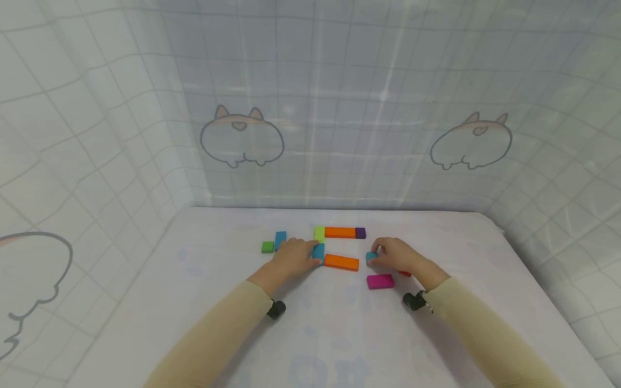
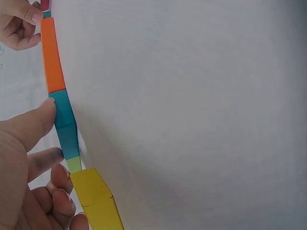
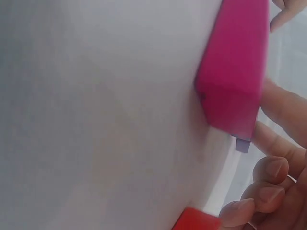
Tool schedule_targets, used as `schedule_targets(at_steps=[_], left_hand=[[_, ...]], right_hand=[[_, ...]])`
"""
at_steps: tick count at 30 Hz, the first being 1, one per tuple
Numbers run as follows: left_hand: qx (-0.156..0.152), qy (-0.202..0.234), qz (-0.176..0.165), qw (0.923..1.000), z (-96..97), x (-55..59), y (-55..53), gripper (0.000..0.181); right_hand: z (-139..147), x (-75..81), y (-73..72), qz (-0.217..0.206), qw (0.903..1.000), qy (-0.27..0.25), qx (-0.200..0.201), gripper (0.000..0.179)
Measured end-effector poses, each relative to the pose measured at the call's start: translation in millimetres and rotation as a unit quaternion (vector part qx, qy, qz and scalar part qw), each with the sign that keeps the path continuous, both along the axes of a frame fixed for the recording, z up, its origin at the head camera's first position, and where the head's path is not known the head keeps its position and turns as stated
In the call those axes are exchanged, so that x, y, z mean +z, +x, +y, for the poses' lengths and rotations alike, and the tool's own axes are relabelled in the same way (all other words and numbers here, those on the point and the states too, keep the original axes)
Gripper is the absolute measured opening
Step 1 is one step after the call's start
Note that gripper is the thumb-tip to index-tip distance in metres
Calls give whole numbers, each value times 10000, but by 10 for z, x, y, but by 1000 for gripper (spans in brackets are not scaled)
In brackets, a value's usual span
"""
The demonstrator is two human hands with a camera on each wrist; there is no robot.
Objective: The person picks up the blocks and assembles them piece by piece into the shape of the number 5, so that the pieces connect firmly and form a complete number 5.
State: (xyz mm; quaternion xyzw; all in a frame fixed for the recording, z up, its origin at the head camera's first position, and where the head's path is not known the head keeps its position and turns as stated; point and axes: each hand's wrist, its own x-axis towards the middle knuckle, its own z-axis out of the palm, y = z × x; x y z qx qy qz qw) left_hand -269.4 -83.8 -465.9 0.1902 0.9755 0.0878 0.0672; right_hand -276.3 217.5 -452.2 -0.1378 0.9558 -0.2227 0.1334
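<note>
My left hand (image 1: 294, 257) pinches a blue block (image 1: 318, 253) lengthwise between thumb and index finger. Its far end meets a lime block (image 1: 319, 234), and an orange block (image 1: 342, 262) runs off its near end to the right. In the left wrist view, a yellow block (image 2: 98, 199) lies by the curled fingers. With thumb and index finger, my right hand (image 1: 398, 255) holds a small blue block (image 1: 371, 258) a little right of that orange block. Partly under this hand is a red block (image 1: 405, 274); a magenta block (image 1: 380, 282) lies just nearer.
A second orange block (image 1: 340, 232) joins the lime block to a purple cube (image 1: 360, 233) farther back. Left of them are a green cube (image 1: 267, 247) and another blue block (image 1: 280, 240). The white tabletop (image 1: 330, 328) meets a checked curtain (image 1: 339, 183) at its back edge.
</note>
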Motion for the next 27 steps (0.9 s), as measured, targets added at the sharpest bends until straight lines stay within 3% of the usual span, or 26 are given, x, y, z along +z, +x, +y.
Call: schedule_targets(at_steps=[14, 27], left_hand=[[17, 24, 7, 10000, -13, -39, -50, 62], [-34, 124, -50, 9999, -11, 40, -39, 59]], right_hand=[[-55, 61, 67, -136, 9999, -98, -9, 26], [-102, 60, 93, -48, 9994, -238, 248, 20]])
